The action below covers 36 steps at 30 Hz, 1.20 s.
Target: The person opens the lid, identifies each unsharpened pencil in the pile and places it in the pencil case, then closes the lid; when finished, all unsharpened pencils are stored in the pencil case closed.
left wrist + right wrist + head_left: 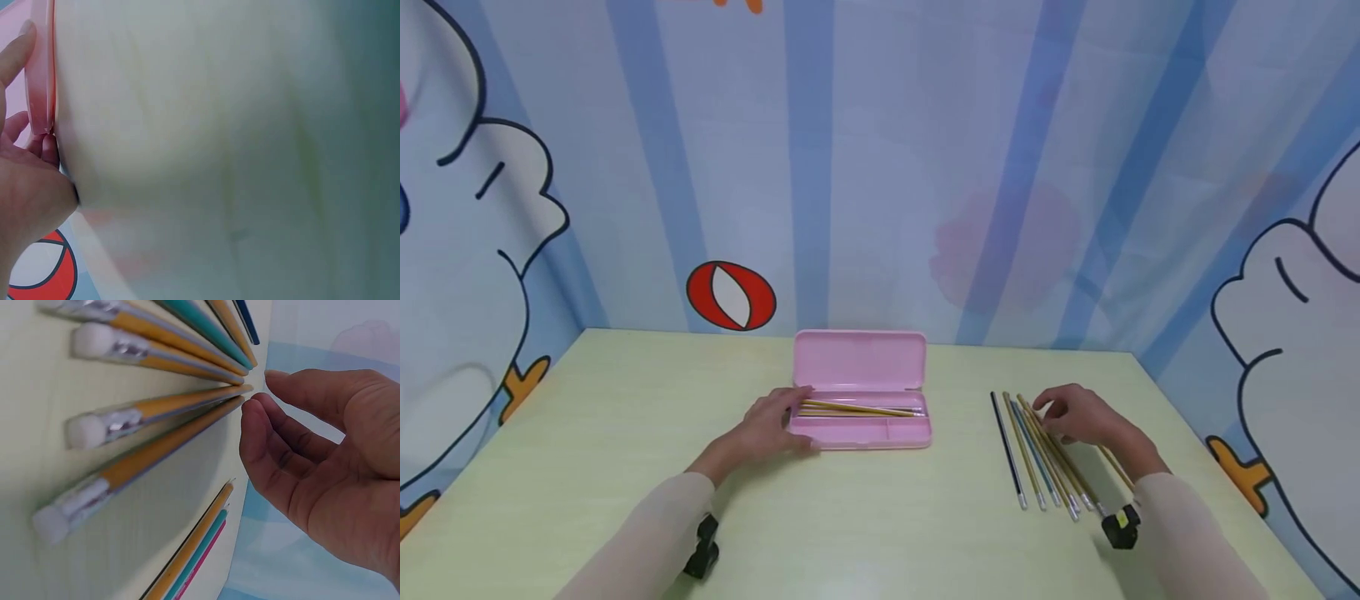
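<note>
My left hand [762, 425] is clamped on the left end of the pink pencil case [850, 432], thumb at its front corner, fingers round the back one, I'd say to steady it. The case sits near the counter's [625, 450] far edge, lid [859, 358] tipped back, presumably for access to the pencils inside [858, 408]. Toward the right edge, loose pencils [1046, 456] lie with erasers facing the near edge. My right hand [1082, 415] hovers at their far ends, fingers bent, thumb apart, forearm slanting inward, apparently holding nothing.
</note>
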Each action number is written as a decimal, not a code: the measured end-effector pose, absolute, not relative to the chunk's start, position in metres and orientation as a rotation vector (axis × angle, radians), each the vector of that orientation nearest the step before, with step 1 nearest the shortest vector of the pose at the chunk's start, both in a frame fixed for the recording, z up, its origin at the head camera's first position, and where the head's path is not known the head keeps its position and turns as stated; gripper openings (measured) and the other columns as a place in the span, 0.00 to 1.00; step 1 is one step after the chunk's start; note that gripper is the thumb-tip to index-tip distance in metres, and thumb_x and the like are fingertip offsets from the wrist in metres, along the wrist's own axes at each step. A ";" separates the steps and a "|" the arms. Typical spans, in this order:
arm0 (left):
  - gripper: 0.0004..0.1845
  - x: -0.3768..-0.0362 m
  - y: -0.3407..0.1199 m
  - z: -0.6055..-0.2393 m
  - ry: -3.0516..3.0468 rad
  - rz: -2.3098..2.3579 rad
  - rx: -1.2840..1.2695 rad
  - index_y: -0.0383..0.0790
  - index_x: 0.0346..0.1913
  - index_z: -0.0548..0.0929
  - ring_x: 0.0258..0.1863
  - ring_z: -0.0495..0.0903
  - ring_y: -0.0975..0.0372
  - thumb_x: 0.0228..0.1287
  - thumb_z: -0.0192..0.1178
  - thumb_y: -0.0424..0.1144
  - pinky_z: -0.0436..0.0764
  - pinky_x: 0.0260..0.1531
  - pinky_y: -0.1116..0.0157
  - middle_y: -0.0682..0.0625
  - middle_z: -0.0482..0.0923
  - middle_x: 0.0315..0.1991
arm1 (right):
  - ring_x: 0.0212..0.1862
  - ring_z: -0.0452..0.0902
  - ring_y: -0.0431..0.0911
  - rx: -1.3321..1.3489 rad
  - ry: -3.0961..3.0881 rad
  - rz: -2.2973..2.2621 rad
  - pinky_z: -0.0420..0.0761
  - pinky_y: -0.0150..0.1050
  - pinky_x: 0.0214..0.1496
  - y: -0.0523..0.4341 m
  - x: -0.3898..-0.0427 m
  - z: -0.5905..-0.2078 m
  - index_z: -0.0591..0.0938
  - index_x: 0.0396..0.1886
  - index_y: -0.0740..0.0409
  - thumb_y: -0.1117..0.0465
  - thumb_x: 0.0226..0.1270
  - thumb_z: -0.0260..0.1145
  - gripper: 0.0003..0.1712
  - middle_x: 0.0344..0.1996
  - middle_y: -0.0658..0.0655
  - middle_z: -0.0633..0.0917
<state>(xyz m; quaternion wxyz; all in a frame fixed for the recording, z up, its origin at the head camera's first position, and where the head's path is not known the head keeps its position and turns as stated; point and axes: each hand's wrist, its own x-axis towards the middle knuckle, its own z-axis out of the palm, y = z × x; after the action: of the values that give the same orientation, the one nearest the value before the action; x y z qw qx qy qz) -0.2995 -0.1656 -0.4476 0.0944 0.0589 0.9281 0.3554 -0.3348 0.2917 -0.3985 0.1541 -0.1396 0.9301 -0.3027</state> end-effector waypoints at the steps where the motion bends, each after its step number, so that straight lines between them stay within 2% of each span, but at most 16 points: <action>1: 0.47 -0.299 -0.166 -0.448 2.750 1.056 0.174 0.56 0.70 0.57 0.66 0.55 0.50 0.47 0.69 0.52 0.67 0.57 0.42 0.47 0.57 0.68 | 0.35 0.79 0.48 -0.402 2.671 -0.860 0.82 0.43 0.34 0.293 -0.333 -0.399 0.74 0.53 0.68 0.68 0.63 0.58 0.18 0.35 0.61 0.82; 8: 0.48 -0.300 -0.167 -0.449 2.749 1.051 0.174 0.56 0.71 0.56 0.66 0.53 0.49 0.47 0.69 0.52 0.65 0.58 0.41 0.47 0.56 0.69 | 0.30 0.77 0.46 -0.435 2.716 -0.756 0.77 0.38 0.29 0.299 -0.323 -0.402 0.76 0.50 0.66 0.68 0.60 0.62 0.18 0.31 0.58 0.82; 27: 0.48 -0.302 -0.167 -0.450 2.756 1.052 0.194 0.54 0.71 0.56 0.65 0.54 0.48 0.46 0.70 0.53 0.62 0.60 0.40 0.45 0.56 0.68 | 0.29 0.74 0.43 -0.452 2.792 -0.673 0.74 0.37 0.30 0.303 -0.322 -0.413 0.79 0.47 0.63 0.68 0.55 0.66 0.17 0.26 0.53 0.80; 36: 0.48 -0.300 -0.167 -0.450 2.767 1.037 0.200 0.53 0.71 0.56 0.66 0.54 0.47 0.46 0.69 0.53 0.63 0.59 0.40 0.44 0.57 0.68 | 0.30 0.76 0.43 -0.456 2.838 -0.659 0.76 0.39 0.31 0.296 -0.322 -0.413 0.77 0.48 0.66 0.69 0.55 0.65 0.19 0.28 0.54 0.81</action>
<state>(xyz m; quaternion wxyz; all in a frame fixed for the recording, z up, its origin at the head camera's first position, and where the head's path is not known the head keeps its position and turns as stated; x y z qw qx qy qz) -0.3003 -0.1667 -0.4504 0.0899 0.0672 0.9305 0.3487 -0.3217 0.2965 -0.4130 0.0963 -0.1539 0.9579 -0.2224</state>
